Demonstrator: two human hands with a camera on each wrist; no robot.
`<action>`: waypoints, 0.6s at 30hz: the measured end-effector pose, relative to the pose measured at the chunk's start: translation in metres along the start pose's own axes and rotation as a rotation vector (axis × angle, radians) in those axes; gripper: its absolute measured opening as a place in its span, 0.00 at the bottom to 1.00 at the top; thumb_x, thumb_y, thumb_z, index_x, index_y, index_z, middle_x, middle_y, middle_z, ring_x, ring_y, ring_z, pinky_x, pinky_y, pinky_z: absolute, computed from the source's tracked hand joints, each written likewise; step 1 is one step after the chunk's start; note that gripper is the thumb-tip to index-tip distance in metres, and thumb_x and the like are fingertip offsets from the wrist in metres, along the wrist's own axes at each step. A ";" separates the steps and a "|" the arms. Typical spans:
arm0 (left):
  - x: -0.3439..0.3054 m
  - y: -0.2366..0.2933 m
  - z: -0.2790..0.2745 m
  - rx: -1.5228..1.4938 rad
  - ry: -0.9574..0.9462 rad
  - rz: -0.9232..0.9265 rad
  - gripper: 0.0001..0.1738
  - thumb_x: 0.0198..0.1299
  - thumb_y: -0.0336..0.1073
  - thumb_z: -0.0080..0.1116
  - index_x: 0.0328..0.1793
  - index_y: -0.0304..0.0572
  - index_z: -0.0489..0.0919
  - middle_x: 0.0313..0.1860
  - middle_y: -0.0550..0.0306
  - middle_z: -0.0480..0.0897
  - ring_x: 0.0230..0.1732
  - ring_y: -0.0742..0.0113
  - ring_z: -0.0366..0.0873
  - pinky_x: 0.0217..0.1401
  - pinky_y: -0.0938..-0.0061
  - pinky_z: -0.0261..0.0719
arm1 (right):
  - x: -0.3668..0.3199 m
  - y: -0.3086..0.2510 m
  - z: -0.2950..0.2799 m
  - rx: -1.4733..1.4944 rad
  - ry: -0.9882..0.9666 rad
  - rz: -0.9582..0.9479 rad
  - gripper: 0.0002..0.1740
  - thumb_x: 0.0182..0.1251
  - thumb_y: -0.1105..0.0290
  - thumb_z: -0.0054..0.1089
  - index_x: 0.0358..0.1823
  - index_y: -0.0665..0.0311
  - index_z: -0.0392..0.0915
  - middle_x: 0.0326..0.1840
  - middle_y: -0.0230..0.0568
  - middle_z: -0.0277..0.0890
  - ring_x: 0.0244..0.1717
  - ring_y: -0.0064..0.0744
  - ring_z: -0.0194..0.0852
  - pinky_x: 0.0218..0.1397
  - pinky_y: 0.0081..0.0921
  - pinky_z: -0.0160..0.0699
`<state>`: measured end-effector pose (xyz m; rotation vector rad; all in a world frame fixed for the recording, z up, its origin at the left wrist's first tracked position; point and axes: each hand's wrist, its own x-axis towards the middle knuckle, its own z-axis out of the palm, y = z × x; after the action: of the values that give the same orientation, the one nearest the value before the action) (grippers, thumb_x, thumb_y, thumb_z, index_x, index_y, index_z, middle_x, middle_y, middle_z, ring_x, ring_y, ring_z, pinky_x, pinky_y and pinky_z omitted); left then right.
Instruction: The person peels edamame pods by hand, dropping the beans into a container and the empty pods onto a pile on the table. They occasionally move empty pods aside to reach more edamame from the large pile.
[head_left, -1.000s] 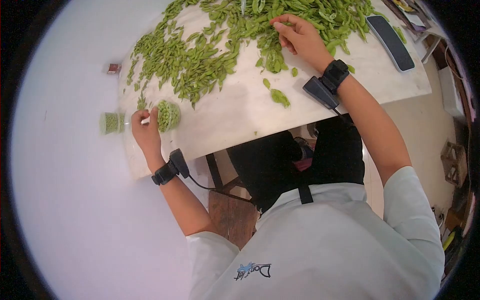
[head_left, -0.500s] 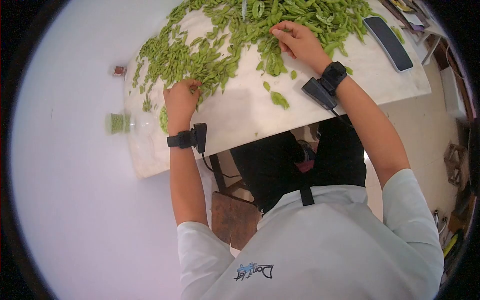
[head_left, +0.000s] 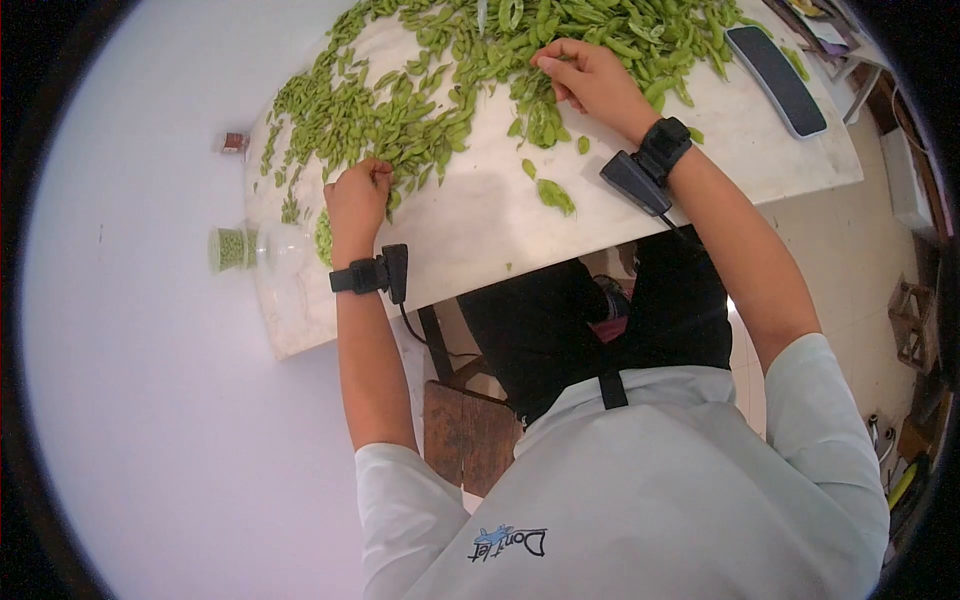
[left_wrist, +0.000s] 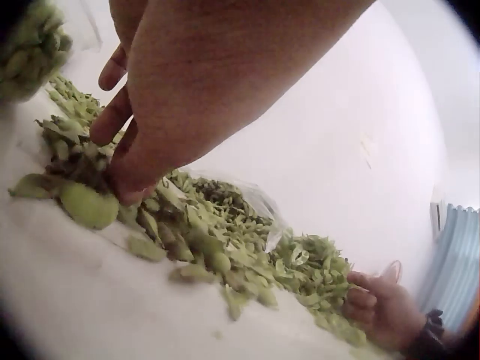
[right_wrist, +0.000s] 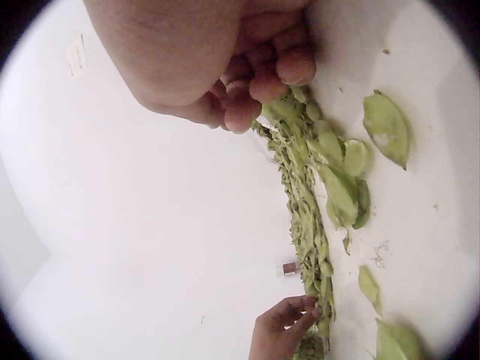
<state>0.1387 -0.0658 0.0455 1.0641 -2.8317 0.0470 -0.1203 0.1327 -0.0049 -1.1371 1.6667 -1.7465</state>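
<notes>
Green soybean pods (head_left: 430, 125) lie spread in a wide heap over the white table (head_left: 470, 230). At the near left edge of the heap my left hand (head_left: 357, 200) points down, its thumb and forefinger drawn together on a pod among the others. In the left wrist view its other fingers hang apart above the pods. A round clear container of shelled beans (head_left: 323, 240) stands beside my left wrist, partly hidden by it. My right hand (head_left: 600, 90) hovers over larger pods (right_wrist: 341, 184) with loosely curled fingers; nothing shows between them in the right wrist view.
A phone (head_left: 775, 80) lies at the table's right side. Farther left, by the white wall, are a clear cup with green beans (head_left: 232, 248) and a small red-brown box (head_left: 233, 142). A few loose pods (head_left: 553, 195) lie near my right wrist. A wooden stool (head_left: 470, 435) stands below.
My left hand has moved from the bean container up and right to the edge of the pod heap, its fingertips closing in on the pods. My right hand has barely shifted.
</notes>
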 end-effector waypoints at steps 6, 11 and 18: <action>-0.002 0.000 -0.006 -0.081 0.089 -0.043 0.08 0.56 0.37 0.55 0.39 0.44 0.81 0.34 0.55 0.83 0.33 0.59 0.79 0.45 0.66 0.68 | -0.001 0.000 -0.001 0.011 -0.010 -0.001 0.13 0.71 0.63 0.46 0.46 0.63 0.74 0.17 0.24 0.64 0.16 0.11 0.56 0.18 0.12 0.56; -0.021 -0.029 -0.043 -0.268 0.228 -0.093 0.08 0.55 0.35 0.59 0.39 0.40 0.80 0.32 0.55 0.82 0.29 0.66 0.75 0.34 0.72 0.72 | 0.001 0.002 -0.002 0.004 -0.005 0.001 0.13 0.68 0.62 0.50 0.43 0.64 0.76 0.18 0.26 0.68 0.17 0.13 0.61 0.20 0.15 0.61; -0.047 -0.064 -0.048 -0.293 0.140 -0.245 0.11 0.56 0.37 0.59 0.39 0.36 0.79 0.33 0.56 0.81 0.30 0.68 0.74 0.36 0.75 0.71 | 0.001 0.003 -0.001 -0.023 0.006 0.000 0.12 0.67 0.62 0.52 0.41 0.64 0.76 0.18 0.27 0.70 0.18 0.15 0.63 0.21 0.16 0.62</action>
<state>0.2208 -0.0803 0.0873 1.2690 -2.4671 -0.2928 -0.1224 0.1319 -0.0077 -1.1426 1.6951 -1.7363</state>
